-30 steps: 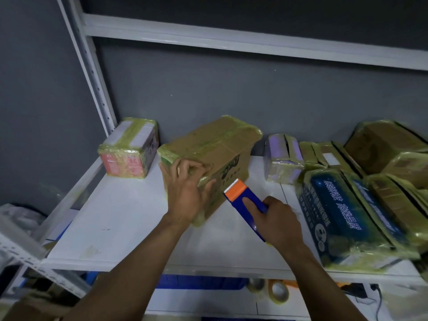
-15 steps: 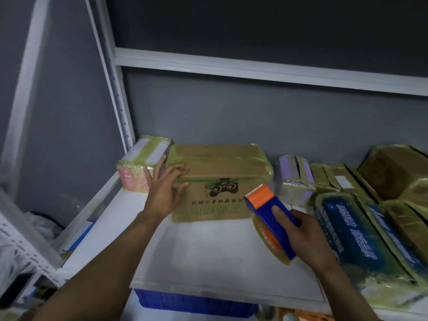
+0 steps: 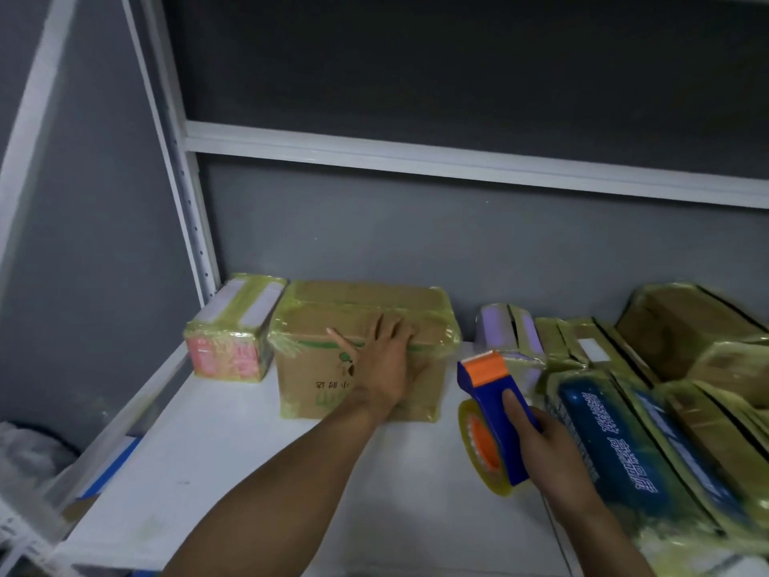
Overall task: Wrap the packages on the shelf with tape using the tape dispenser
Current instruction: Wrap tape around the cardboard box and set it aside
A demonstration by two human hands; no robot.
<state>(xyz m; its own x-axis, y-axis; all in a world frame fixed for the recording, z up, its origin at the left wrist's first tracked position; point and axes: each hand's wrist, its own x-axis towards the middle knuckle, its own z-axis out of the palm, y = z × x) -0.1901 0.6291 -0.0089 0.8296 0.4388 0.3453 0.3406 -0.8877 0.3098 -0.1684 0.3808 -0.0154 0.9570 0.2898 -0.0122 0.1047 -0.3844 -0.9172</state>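
The left hand (image 3: 385, 360) lies open and flat against the front of the brown box (image 3: 362, 347), which stands at the back of the shelf (image 3: 249, 451), near its left corner. The right hand (image 3: 549, 447) grips the tape dispenser (image 3: 493, 414) just right of it. Judging by the tape bands already on it, this box looks finished; next comes choosing another package. Wrapped packages (image 3: 624, 443) crowd the right edge, and a pink box (image 3: 233, 331) touches the brown box's left side.
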